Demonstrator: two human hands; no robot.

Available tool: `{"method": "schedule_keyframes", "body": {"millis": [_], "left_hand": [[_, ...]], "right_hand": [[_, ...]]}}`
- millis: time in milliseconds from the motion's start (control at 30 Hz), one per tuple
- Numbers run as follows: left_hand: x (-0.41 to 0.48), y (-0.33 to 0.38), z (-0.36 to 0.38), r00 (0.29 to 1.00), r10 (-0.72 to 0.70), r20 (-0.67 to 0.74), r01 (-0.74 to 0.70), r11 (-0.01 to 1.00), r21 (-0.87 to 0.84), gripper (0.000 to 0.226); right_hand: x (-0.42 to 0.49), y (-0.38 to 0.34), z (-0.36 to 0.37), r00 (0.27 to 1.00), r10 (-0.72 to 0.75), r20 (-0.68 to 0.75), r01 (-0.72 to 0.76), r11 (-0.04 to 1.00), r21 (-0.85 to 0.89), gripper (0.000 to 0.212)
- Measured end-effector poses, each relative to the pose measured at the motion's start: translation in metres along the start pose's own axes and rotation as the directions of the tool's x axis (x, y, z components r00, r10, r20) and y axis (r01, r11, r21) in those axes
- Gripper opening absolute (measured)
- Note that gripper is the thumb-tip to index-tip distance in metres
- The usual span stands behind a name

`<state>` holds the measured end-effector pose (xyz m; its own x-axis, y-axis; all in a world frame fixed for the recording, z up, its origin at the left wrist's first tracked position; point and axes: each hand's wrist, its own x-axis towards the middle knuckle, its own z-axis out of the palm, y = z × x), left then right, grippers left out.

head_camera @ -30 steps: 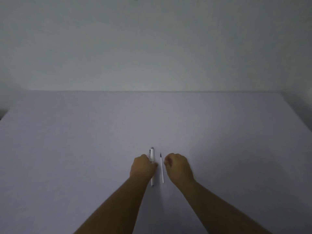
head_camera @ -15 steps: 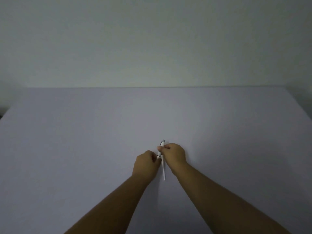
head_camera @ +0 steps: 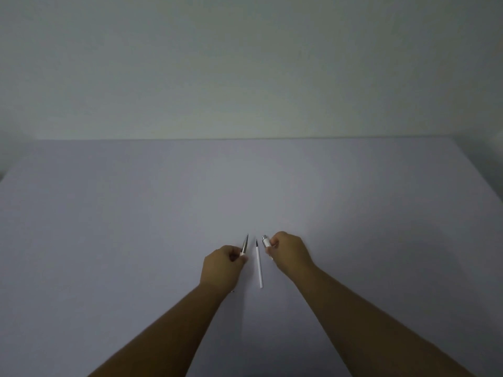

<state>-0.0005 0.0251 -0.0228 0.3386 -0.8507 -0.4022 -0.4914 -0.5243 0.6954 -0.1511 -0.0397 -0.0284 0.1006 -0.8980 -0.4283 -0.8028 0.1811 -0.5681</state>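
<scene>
A thin white refill with a dark tip lies on the pale table between my hands, pointing away from me. My left hand grips the pen's front half, whose silver cone tip sticks up and forward out of the fist. My right hand pinches the pen's white rear half, its silver end showing to the left of the fingers. The two pen halves are apart, one on each side of the refill.
The table's far edge meets a plain wall. The table's left and right edges slant in at the frame's sides. Nothing else lies on the surface.
The pen lay whole beside the refill, then both hands lifted it together. Now the hands have drawn apart, each holding one half of the pen.
</scene>
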Motion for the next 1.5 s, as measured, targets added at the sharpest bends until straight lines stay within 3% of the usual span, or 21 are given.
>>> {"method": "schedule_keyframes", "body": {"millis": [167, 433, 567, 633, 733, 900, 1100, 1200, 1300, 1500], "left_hand": [[-0.003, -0.001, 0.003, 1.000, 0.004, -0.016, -0.005, 0.998, -0.056, 0.012], [-0.007, -0.004, 0.003, 1.000, 0.030, 0.003, -0.030, 0.997, -0.067, 0.013], [-0.010, -0.001, 0.001, 0.996, 0.089, -0.005, -0.089, 0.996, -0.010, 0.013], [-0.011, 0.002, 0.001, 0.993, 0.118, -0.004, -0.118, 0.993, 0.000, 0.013], [-0.014, 0.009, 0.003, 0.988, 0.156, 0.001, -0.156, 0.988, 0.014, 0.019], [-0.018, 0.010, 0.001, 0.987, 0.153, 0.046, -0.156, 0.986, 0.067, 0.018], [-0.020, 0.010, -0.010, 0.974, 0.128, 0.184, -0.119, 0.991, -0.064, 0.024], [-0.021, 0.012, -0.013, 0.974, 0.153, 0.167, -0.146, 0.988, -0.055, 0.024], [-0.022, 0.015, -0.013, 0.973, 0.175, 0.149, -0.171, 0.985, -0.039, 0.025], [-0.024, 0.017, -0.013, 0.973, 0.201, 0.117, -0.206, 0.978, 0.033, 0.024]], "right_hand": [[0.001, 0.001, 0.002, 0.999, -0.047, -0.026, 0.044, 0.992, -0.121, 0.023], [-0.002, 0.009, 0.003, 0.999, -0.044, -0.020, 0.042, 0.995, -0.091, 0.021], [-0.010, 0.001, -0.001, 0.989, -0.102, -0.107, 0.106, 0.994, 0.035, 0.028], [-0.016, -0.006, -0.003, 0.990, -0.121, -0.072, 0.131, 0.978, 0.161, 0.034], [-0.026, -0.018, -0.002, 0.996, -0.077, 0.036, 0.057, 0.923, 0.381, 0.036], [-0.027, -0.019, -0.004, 0.998, -0.032, 0.045, 0.004, 0.846, 0.533, 0.030], [-0.028, -0.016, -0.012, 0.985, -0.093, 0.143, -0.031, 0.726, 0.687, 0.009], [-0.029, -0.017, -0.016, 0.975, -0.104, 0.194, -0.071, 0.683, 0.727, 0.008], [-0.029, -0.015, -0.017, 0.981, -0.050, 0.185, -0.091, 0.726, 0.681, 0.018], [-0.030, -0.018, -0.017, 0.974, -0.096, 0.206, -0.099, 0.636, 0.765, 0.005]]}}
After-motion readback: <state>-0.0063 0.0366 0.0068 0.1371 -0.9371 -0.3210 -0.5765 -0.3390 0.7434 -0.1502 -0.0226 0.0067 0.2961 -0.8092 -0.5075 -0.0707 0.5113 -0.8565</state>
